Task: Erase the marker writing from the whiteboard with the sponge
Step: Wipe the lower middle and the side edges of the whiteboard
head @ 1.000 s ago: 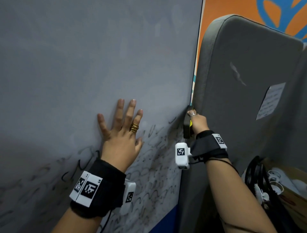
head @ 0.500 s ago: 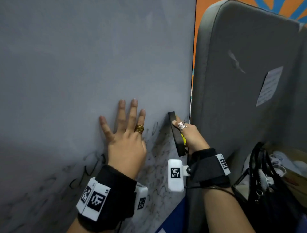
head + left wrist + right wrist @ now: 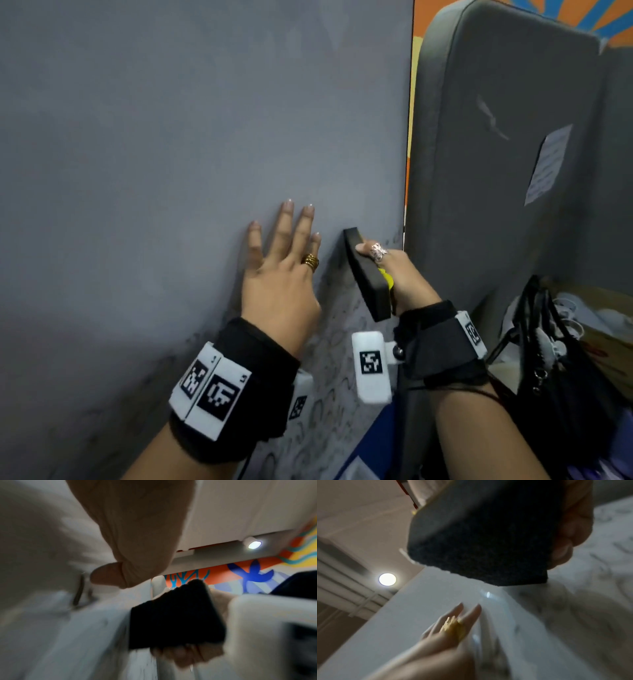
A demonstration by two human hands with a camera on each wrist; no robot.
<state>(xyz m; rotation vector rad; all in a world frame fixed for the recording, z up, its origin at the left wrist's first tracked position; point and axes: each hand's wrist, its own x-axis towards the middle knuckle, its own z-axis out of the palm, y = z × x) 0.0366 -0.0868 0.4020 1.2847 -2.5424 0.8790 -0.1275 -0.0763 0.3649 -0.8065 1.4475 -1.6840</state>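
The whiteboard [image 3: 171,137] fills the left of the head view; its upper part is wiped grey, and faint black marker writing [image 3: 329,370] remains low down near its right edge. My left hand [image 3: 284,260] lies flat on the board with fingers spread, a gold ring on one finger. My right hand [image 3: 394,270] grips a dark sponge [image 3: 368,277] with a yellow back, held on edge close to the board beside the left hand. The right wrist view shows the sponge [image 3: 481,534] from below, over the board [image 3: 436,601] and the left hand's fingers [image 3: 471,614].
A grey padded panel [image 3: 496,154] with a paper note [image 3: 548,164] stands just right of the board's edge. A black bag [image 3: 555,370] and a cardboard box with white items [image 3: 603,329] sit at the lower right. An orange and blue mural [image 3: 240,574] is behind.
My right hand has brought the sponge from the board's right edge leftwards onto the board, towards the left hand. The left hand stays flat on the board. The camera has tilted down.
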